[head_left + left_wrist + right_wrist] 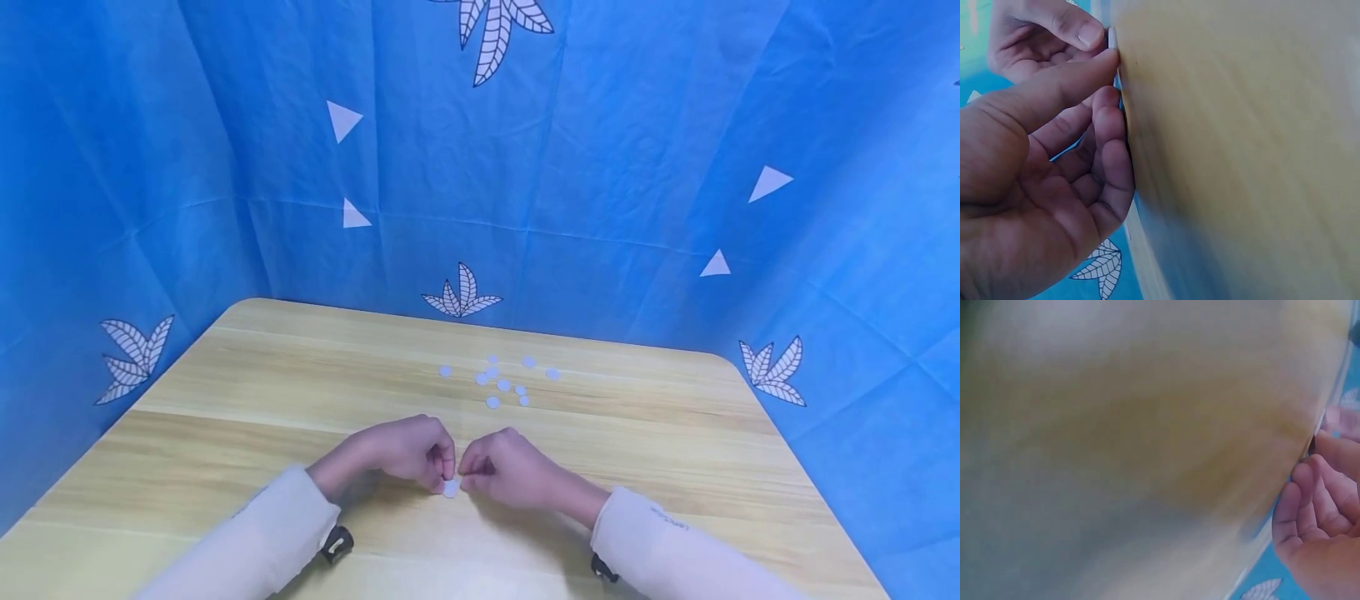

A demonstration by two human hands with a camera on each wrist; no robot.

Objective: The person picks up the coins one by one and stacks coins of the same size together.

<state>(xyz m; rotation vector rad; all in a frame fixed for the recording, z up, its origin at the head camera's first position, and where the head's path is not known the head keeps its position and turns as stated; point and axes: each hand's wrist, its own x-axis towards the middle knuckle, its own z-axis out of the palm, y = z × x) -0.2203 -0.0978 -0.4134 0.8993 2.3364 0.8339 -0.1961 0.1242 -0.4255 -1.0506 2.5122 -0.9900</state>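
Note:
A small white disc (451,489) is between the two hands, close over the table, its thin edge (1112,39) showing in the left wrist view. My left hand (416,450) pinches it at the thumb tip, the other fingers curled inward. Facing it, my right hand (513,471) has thumb and forefinger brought together right beside the disc. In the right wrist view a small dark piece (1312,445) shows between those fingertips; I cannot tell what it is.
Several more white discs (492,402) lie scattered on the wooden table (637,433) beyond the hands. A blue patterned cloth (600,167) hangs around the table's back and sides. Pale sleeves (262,533) cover both forearms, with dark straps (337,543) at the wrists.

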